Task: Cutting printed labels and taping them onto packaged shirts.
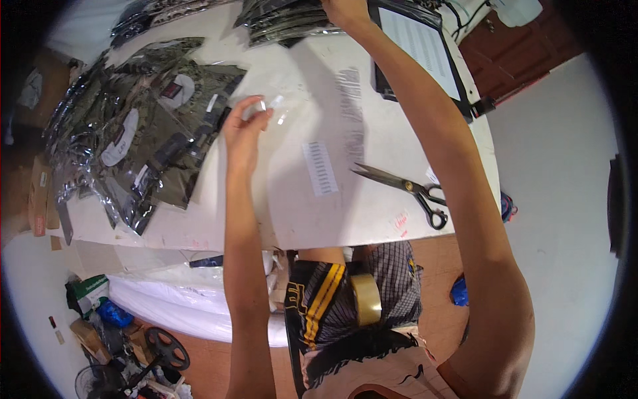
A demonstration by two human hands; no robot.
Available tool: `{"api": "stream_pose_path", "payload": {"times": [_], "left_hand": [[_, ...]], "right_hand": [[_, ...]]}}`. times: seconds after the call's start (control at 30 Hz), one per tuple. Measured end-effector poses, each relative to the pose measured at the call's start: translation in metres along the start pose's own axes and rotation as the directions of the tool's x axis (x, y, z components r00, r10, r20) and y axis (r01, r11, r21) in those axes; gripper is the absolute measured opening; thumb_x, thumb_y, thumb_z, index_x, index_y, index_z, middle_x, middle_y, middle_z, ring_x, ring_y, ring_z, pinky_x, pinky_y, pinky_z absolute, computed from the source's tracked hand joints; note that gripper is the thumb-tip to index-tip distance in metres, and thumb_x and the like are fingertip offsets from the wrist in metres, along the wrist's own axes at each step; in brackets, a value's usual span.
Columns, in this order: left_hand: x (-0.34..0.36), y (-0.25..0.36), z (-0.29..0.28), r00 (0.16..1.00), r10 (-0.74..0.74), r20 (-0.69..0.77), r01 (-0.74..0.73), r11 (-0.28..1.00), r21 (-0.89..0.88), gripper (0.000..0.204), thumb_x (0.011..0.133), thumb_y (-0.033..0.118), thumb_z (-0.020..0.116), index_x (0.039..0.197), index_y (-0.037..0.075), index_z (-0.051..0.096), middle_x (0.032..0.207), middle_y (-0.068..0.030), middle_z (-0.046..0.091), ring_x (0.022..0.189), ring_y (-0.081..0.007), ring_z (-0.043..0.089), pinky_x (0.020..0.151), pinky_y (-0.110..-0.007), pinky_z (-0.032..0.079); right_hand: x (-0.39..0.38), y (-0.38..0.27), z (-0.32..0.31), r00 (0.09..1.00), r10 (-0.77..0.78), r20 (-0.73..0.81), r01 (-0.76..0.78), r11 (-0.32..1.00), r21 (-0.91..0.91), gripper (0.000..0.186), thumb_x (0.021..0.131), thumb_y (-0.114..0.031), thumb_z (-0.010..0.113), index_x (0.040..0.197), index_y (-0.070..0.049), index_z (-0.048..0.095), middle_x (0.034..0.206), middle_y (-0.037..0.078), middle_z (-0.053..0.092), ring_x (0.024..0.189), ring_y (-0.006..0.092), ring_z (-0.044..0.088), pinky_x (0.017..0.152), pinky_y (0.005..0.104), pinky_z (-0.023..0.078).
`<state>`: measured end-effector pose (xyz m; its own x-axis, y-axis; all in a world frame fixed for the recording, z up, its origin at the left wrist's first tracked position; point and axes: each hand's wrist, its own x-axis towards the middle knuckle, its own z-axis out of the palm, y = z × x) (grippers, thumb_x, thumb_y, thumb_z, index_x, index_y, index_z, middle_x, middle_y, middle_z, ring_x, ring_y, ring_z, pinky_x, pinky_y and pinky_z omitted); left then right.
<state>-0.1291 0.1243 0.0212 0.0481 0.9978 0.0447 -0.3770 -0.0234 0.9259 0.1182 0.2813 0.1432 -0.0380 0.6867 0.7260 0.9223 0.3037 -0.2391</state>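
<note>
My left hand [244, 126] is over the left-middle of the white table [286, 206], thumb and forefinger curved round a small, shiny piece of clear film [278, 106]. The film's outline is hard to make out. To the left of that hand lies a spread stack of dark patterned garments in clear bags [153, 126], with pale oval tags inside. My right arm stretches to the far edge, where my right hand [347, 12] is partly cut off beside another pile of bagged dark garments [279, 26]. Its fingers are out of sight.
Black-handled scissors [409, 186] lie open at the table's right. Left of them rests a sheet of small printed labels [320, 167]. A black tray with a printed sheet [415, 46] stands at the far right. On my lap sits a tape roll [366, 299].
</note>
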Motion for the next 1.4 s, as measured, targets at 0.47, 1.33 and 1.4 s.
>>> {"api": "stream_pose_path", "payload": {"times": [0.47,1.33,1.4], "left_hand": [[-0.159,0.073,-0.020,0.973,0.151,-0.173,-0.157,0.987,-0.021,0.031,0.082,-0.004,0.065,0.111,0.003,0.060,0.116,-0.0082,0.059,0.090,-0.0133,0.060,0.074,-0.023,0.047],[-0.102,0.076,-0.038,0.826,-0.417,0.380,0.092,0.763,0.640,0.027,0.076,0.010,0.076,0.100,0.006,0.066,0.087,-0.0014,0.058,0.069,-0.0106,0.055,0.061,-0.023,0.043],[-0.107,0.077,-0.035,0.833,-0.386,0.395,0.043,0.758,0.651,0.027,0.076,0.010,0.076,0.100,0.005,0.066,0.095,-0.0028,0.058,0.074,-0.0129,0.059,0.064,-0.024,0.046]], "right_hand": [[-0.252,-0.148,-0.134,0.971,-0.118,0.208,0.034,0.929,0.368,0.031,0.078,-0.002,0.064,0.109,-0.008,0.068,0.091,0.013,0.064,0.074,0.0298,0.063,0.064,0.0377,0.052],[-0.336,-0.154,-0.162,0.897,-0.248,0.367,0.153,0.951,0.267,0.029,0.083,-0.021,0.063,0.108,-0.007,0.067,0.115,0.011,0.060,0.113,0.0286,0.051,0.102,0.0459,0.035],[-0.338,-0.154,-0.163,0.896,-0.231,0.378,0.138,0.956,0.258,0.029,0.083,-0.021,0.063,0.108,-0.007,0.067,0.115,0.011,0.060,0.114,0.0285,0.051,0.102,0.0464,0.035]]}}
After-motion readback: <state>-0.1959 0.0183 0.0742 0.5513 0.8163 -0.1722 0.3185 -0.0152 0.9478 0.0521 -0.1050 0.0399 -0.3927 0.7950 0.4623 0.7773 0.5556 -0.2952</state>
